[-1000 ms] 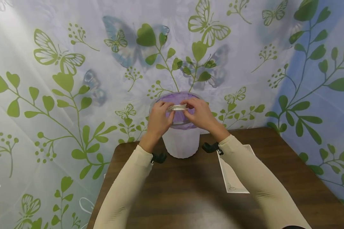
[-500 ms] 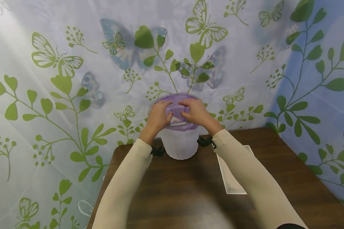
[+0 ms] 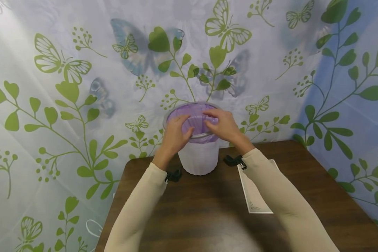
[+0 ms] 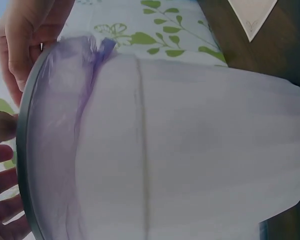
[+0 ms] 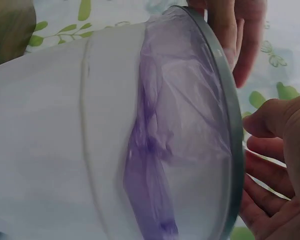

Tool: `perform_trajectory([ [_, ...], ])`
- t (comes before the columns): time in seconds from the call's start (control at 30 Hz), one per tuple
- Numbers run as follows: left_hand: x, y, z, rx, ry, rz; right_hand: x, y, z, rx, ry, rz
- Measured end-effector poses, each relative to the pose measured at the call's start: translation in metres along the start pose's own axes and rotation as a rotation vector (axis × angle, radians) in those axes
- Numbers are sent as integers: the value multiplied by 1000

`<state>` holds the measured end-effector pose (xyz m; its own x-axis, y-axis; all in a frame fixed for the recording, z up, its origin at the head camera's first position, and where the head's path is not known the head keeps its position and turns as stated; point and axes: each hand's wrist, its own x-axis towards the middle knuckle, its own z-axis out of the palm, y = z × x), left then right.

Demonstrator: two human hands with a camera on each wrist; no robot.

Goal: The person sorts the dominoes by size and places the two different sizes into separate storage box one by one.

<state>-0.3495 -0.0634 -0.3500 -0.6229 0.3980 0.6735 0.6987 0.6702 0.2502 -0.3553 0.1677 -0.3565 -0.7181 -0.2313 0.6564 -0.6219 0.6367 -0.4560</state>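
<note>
A white waste bin stands upright at the table's back edge, with a grey rim ring around its top. A thin purple bag lines the inside and folds down outside below the rim. My left hand is over the left of the bin's mouth, thumb and fingers spread apart with nothing between them. Across from it, over the right side, is my right hand, fingers loosely bent and apart, also holding nothing. Both wrist views show the fingers right by the rim. The bin's bottom inside is hidden.
A cream sheet with a white border and ornate corner lies on the brown wooden table, partly under my right forearm. Behind the bin hangs a curtain printed with green leaves and butterflies.
A second ago both hands held a small, flat whitish thing above the bin. They let go of it, it dropped out of sight into the bin, and the hands have moved a little apart.
</note>
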Motion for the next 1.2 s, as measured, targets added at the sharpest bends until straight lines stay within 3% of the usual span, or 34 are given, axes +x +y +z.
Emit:
perform_trajectory([
  [0.27, -27, 17, 0, -89, 56, 12, -28, 11, -21, 27, 49, 44],
  [0.43, -50, 28, 5, -123, 102, 63, -52, 21, -33, 18, 52, 84],
  [0.77, -93, 59, 17, -123, 117, 187, -98, 48, -50, -22, 17, 172],
  [0.93, -108, 72, 30, -130, 78, 266, -116, 63, -57, -71, -9, 216],
  [1.2, -124, 81, 55, -90, -46, 305, -137, 88, -66, -182, -122, 276],
])
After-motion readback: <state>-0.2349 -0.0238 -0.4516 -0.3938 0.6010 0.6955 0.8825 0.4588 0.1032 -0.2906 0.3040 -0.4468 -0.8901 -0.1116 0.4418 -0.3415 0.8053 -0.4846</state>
